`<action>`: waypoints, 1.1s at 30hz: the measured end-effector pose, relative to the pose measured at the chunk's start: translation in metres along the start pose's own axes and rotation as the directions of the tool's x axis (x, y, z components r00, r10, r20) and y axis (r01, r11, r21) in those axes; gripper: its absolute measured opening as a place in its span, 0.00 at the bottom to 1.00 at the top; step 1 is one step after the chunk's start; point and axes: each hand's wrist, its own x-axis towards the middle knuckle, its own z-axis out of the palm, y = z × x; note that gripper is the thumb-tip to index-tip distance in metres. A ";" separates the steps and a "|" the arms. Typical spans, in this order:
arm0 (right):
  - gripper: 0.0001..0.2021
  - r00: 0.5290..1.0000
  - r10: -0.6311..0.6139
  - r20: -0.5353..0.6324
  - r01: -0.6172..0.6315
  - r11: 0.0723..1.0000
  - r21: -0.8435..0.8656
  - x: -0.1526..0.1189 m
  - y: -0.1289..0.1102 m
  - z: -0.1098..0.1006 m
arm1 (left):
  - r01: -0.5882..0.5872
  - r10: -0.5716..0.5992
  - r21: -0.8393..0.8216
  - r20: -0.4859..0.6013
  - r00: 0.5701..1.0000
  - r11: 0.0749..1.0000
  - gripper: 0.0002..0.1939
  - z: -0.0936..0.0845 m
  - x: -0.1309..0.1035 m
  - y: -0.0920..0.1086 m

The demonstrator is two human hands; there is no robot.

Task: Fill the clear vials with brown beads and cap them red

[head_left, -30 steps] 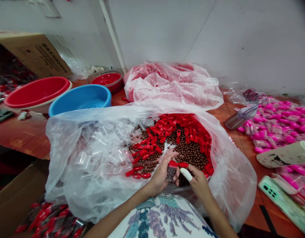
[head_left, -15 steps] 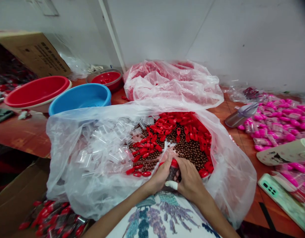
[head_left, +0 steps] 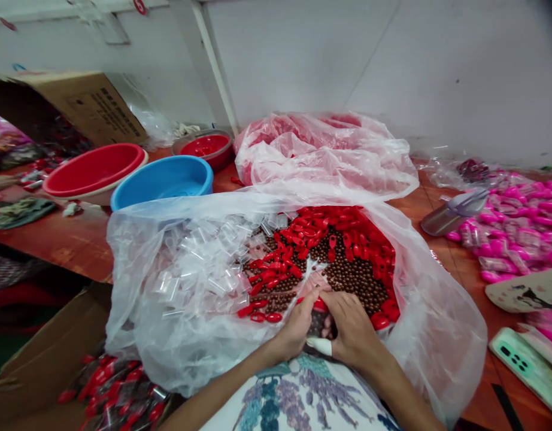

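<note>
Close to my body, both hands hold one small clear container [head_left: 318, 323] with a red cap [head_left: 320, 304] and dark contents. My left hand [head_left: 296, 329] is closed around its left side. From the right, my right hand [head_left: 353, 328] grips it with the fingers near the cap; a white wrap covers its thumb. Beyond my hands lies an opened plastic bag [head_left: 442, 323]. Brown beads [head_left: 354, 284] fill its middle, red caps [head_left: 309, 230] lie among and behind them, and clear plastic tubes [head_left: 204, 269] are heaped on the left. My fingers partly hide the container.
A blue basin [head_left: 163, 179] and a red basin [head_left: 94, 170] stand back left. Behind is a bag of red pieces [head_left: 325, 155]. Pink-capped containers [head_left: 522, 221], a cup [head_left: 453, 212], a bottle [head_left: 527, 292] and a phone [head_left: 525, 365] lie right. Capped containers [head_left: 118, 389] fill a carton [head_left: 46, 341] lower left.
The camera has turned slightly left, so the scene sits further right and more of the left side shows. Both hands stay on the container with nearly the same grip.
</note>
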 end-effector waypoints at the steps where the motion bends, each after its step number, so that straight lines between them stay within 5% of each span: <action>1: 0.34 1.000 0.014 0.009 -0.015 1.000 0.016 0.001 -0.001 0.000 | 0.023 -0.023 -0.015 -0.011 1.000 1.000 0.27 0.000 0.001 0.001; 6: 0.33 0.998 0.053 0.025 -0.055 0.997 0.051 -0.001 -0.005 0.005 | -0.018 0.018 0.032 0.014 1.000 0.999 0.30 -0.006 0.000 0.011; 9: 0.32 0.998 0.056 0.025 -0.057 0.998 0.008 -0.003 -0.003 0.009 | -0.207 0.217 0.385 0.019 0.976 0.899 0.26 -0.022 -0.001 0.025; 11: 0.32 0.999 0.053 0.012 -0.052 0.999 -0.015 -0.002 -0.002 0.012 | -0.290 0.414 0.706 -0.005 0.910 0.647 0.21 -0.037 0.001 0.039; 14: 0.29 0.998 0.049 0.031 -0.048 0.999 -0.011 0.004 -0.006 0.017 | -0.224 0.637 0.963 0.079 0.767 0.150 0.17 -0.054 0.010 0.055; 16: 0.30 0.996 0.041 0.079 -0.041 0.999 -0.008 0.009 -0.010 0.021 | -0.146 0.651 0.986 0.165 0.741 -0.083 0.17 -0.059 0.018 0.061; 18: 0.34 0.994 0.024 0.108 -0.022 1.000 -0.019 0.012 -0.014 0.026 | -0.121 0.629 0.972 0.224 0.744 -0.203 0.18 -0.063 0.025 0.067; 21: 0.39 0.997 0.022 0.073 -0.020 0.999 -0.035 0.007 -0.011 0.032 | -0.114 0.693 0.972 0.227 0.684 -0.206 0.15 -0.074 0.025 0.082; 23: 0.35 0.998 0.052 0.038 -0.051 0.998 -0.022 0.000 -0.004 0.036 | -0.057 0.777 0.986 0.157 0.610 -0.155 0.13 -0.091 0.019 0.098; 25: 0.28 0.995 0.097 0.018 -0.097 0.995 0.007 -0.006 0.007 0.039 | 0.063 0.812 0.989 0.075 0.579 -0.136 0.11 -0.113 0.010 0.114; 29: 0.25 0.994 0.105 0.001 -0.105 0.993 0.063 -0.010 0.022 0.047 | 0.266 0.757 0.936 0.001 0.653 -0.231 0.12 -0.148 0.000 0.130; 33: 0.30 0.998 0.063 0.031 -0.065 0.995 0.072 -0.003 0.018 0.050 | 0.235 0.717 0.924 0.057 0.694 -0.300 0.15 -0.151 0.018 0.130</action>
